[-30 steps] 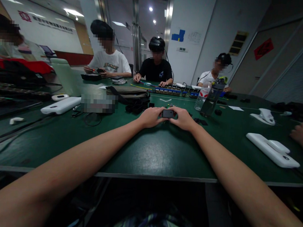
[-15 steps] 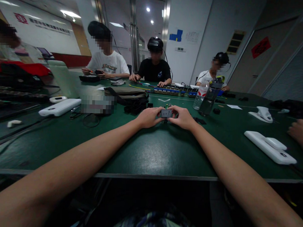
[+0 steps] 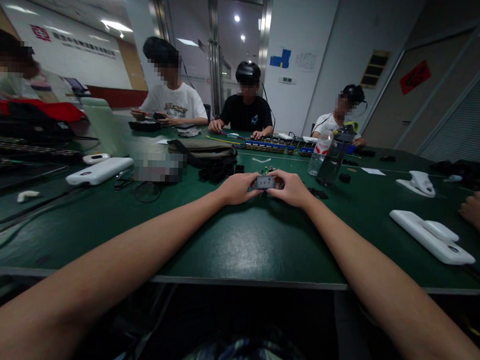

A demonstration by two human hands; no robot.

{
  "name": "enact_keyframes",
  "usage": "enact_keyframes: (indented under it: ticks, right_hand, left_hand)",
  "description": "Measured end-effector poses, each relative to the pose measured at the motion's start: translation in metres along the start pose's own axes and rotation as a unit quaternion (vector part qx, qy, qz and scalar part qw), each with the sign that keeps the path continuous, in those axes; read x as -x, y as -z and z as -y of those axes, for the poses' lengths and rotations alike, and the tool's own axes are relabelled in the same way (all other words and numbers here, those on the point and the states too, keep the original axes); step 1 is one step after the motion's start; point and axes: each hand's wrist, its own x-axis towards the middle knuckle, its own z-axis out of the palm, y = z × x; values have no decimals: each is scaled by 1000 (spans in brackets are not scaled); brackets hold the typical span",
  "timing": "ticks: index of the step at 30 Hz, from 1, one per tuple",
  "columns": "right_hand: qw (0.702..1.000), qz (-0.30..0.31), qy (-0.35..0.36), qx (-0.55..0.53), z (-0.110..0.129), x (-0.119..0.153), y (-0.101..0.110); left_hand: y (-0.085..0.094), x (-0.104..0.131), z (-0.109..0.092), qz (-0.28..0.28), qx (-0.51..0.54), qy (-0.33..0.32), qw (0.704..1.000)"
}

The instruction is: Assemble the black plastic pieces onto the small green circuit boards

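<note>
Between my two hands is a small grey rectangular box (image 3: 265,182) with a few round marks on its face, held a little above the green table (image 3: 238,243). My left hand (image 3: 238,188) is closed on its left end, thumb below and fingers above. On the right end, my right hand (image 3: 290,188) pinches it the same way. Just behind the box is a small green part (image 3: 267,170) like a circuit board, partly hidden by my fingers. Whether it touches the box I cannot tell.
Black straps (image 3: 216,171) and a grey-brown bag (image 3: 204,148) lie left of my hands. A clear water bottle (image 3: 318,155) and a dark bottle (image 3: 334,157) stand to the right. White power banks (image 3: 429,236) lie at both sides. Several people work around the table.
My hands still hold the grey box, which has tipped slightly so its face shows more clearly. The whole view has shifted a little right and down.
</note>
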Motion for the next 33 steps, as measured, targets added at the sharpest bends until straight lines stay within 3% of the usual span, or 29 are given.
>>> enact_keyframes:
  ticks: [33]
  right_hand:
    - [1000,21,-12,-1,2,1,-1]
  left_hand:
    - [3,0,-3,13,4,23,1000]
